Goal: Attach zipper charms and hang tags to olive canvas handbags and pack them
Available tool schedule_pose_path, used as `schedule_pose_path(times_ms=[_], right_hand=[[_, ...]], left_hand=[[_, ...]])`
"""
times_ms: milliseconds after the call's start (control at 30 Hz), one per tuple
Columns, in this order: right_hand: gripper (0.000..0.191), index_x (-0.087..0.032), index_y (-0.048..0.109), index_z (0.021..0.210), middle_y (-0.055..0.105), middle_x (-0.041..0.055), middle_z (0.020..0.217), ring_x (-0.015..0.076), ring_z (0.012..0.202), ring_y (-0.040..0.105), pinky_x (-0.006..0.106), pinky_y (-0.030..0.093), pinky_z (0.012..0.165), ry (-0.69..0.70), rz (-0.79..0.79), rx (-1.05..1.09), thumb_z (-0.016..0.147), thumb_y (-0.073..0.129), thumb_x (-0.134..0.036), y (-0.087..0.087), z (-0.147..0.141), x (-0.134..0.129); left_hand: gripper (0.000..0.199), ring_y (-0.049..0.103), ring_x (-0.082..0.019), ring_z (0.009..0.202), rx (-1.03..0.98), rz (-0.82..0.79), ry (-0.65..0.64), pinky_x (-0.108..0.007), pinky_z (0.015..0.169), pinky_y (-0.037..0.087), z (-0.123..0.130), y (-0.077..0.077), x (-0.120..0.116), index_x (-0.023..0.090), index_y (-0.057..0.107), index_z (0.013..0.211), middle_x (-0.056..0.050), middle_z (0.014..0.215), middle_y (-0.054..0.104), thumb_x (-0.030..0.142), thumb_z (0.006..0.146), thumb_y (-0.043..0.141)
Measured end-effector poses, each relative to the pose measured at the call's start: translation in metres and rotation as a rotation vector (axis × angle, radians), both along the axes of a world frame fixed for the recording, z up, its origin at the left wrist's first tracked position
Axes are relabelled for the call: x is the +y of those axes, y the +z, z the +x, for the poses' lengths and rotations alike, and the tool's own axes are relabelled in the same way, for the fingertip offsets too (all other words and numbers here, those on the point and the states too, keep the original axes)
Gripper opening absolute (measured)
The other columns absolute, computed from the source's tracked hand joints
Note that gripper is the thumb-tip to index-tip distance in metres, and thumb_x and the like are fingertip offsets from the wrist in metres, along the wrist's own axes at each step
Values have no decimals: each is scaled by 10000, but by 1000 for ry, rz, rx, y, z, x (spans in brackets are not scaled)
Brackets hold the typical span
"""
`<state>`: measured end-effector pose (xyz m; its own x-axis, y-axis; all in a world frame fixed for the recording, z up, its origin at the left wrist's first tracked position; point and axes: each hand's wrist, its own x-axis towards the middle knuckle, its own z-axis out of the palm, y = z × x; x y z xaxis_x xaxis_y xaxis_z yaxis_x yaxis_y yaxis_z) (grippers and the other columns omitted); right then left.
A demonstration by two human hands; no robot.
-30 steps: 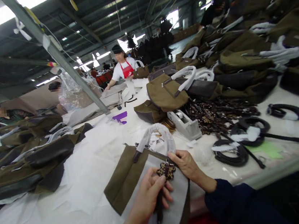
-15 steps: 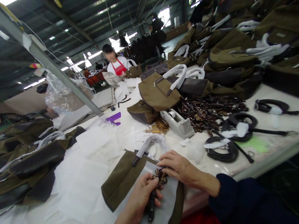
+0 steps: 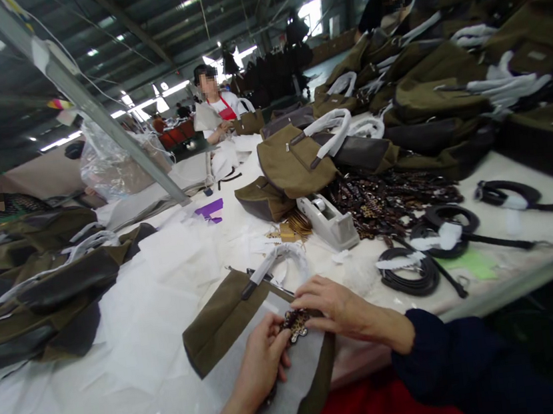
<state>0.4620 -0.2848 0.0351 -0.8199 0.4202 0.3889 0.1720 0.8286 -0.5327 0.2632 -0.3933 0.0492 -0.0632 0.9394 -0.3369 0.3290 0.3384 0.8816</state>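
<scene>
item, one patterned charm (image 3: 297,326): between both hands, over the pale sheet (image 3: 245,380) on the front of an olive bag (image 3: 221,311). left hand (image 3: 262,356): thumb and fingers closed on the charm. right hand (image 3: 337,310): fingers bent at its upper end; whether they pinch cannot be told. hazards, as judged: the charm may slip if the left pinch loosens; the sheet may crease or slide if a wrist drags across it. orientation: the charm's long axis runs slantwise, flower-like end away from the person and towards the right hand, dark tail (image 3: 270,394) (mostly hidden under the left hand) back towards the person. bag: white-wrapped handle (image 3: 269,260) pointing away.
</scene>
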Motion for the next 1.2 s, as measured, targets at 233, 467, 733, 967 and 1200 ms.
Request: schedule_pose_path(times_ms=[233, 467, 733, 967, 1200], right_hand=[[317, -216, 646, 1145, 630, 88, 1187, 223, 1085, 525, 357, 448, 952, 123, 180, -116, 865, 707, -351, 4, 17, -9], [160, -190, 641, 1044, 657, 78, 1019, 179, 992, 554, 299, 475, 867, 66, 347, -67, 983, 496, -156, 1, 6, -14], [214, -144, 632, 929, 656, 80, 982, 184, 931, 550, 306, 487, 848, 14, 266, 70, 1005, 432, -153, -8, -23, -7], [104, -161, 648, 835, 652, 35, 844, 175, 855, 566, 267, 448, 781, 13, 35, -128, 926, 610, -194, -11, -32, 4], [132, -150, 636, 792, 640, 42, 833, 174, 852, 556, 254, 416, 768, 29, 9, -221, 914, 608, -192, 4, -31, 8]], left_hand=[[406, 521, -119, 493, 147, 60, -24, -191, 346, 389, 2, 3, -4, 228, 506, 1287, 18, 756, 548, 372, 909, 465], [404, 652, -188, 867, 762, 178, -239, -282, 784, 510, 8, 18, -9, 271, 567, 1324, -63, 957, 629, 258, 992, 337], [397, 633, -190, 934, 941, 167, -336, -278, 786, 489, 7, 24, -8, 268, 576, 1296, -68, 1081, 592, 199, 1008, 312], [331, 568, -191, 1049, 628, 259, -320, -306, 957, 448, 3, 31, -11, 214, 651, 1104, -67, 1075, 600, 255, 1012, 336], [367, 535, -226, 1172, 585, 192, -309, -345, 1046, 401, 6, 40, -23, 242, 592, 1268, -69, 1255, 585, 393, 938, 533]])
